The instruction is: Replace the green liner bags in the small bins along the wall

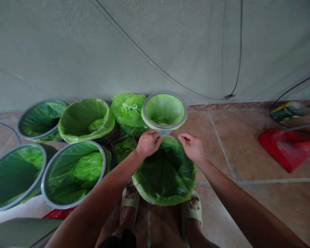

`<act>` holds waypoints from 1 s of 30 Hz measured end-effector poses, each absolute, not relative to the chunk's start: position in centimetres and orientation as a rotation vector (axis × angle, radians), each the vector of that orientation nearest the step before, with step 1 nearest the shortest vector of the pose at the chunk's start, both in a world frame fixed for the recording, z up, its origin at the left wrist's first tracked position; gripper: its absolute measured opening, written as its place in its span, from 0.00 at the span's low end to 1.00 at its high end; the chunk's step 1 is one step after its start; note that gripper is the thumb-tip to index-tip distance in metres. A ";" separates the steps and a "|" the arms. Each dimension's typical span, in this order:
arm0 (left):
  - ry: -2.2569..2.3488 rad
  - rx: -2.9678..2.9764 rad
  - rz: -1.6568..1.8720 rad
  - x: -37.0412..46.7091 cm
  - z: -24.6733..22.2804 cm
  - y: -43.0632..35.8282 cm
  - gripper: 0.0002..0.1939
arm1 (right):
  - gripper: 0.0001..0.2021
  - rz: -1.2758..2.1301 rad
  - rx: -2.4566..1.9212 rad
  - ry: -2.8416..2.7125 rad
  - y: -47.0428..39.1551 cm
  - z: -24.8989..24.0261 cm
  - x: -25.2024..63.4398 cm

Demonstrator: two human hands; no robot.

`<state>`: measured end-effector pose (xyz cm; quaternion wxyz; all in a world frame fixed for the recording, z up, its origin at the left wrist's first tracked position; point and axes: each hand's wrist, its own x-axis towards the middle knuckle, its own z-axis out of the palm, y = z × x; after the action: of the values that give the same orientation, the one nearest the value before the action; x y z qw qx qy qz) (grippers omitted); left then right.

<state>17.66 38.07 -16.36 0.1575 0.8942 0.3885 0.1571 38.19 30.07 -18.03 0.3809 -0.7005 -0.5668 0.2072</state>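
Fingers curled nearly closed, the left hand and right hand pinch the far edge of a green bin liner in a waste bin standing on the tiled floor, just below and between them, above slippered feet. A gray-rimmed lined bin sits just beyond; four more lined bins stand to the left

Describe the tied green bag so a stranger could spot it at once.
Look along the foot of the gray wall. Between an open bin with its liner folded over the rim and a gray-rimmed bin sits the green bag, the one gathered shut with white string.
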 end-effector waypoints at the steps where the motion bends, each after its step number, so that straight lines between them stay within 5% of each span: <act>1: 1.159 2.524 0.448 18.0 -16.3 38.1 0.13 | 0.10 0.589 -1.800 -1.435 30.7 -18.0 38.1; 12: 1.101 2.544 0.064 18.6 -16.8 39.5 0.11 | 0.10 0.996 -1.733 -1.479 32.7 -20.3 37.5; 20: 1.240 2.565 -0.192 18.7 -15.8 39.4 0.12 | 0.15 0.815 -1.933 -1.718 32.1 -20.5 37.1; 30: 1.447 2.375 -0.266 17.1 -16.6 38.7 0.19 | 0.10 0.643 -1.984 -1.726 31.4 -19.5 37.0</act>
<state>17.06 38.71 -16.60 0.1731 0.8372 0.5102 -0.0938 37.05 31.38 -19.55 0.2155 -0.7157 -0.6224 0.2321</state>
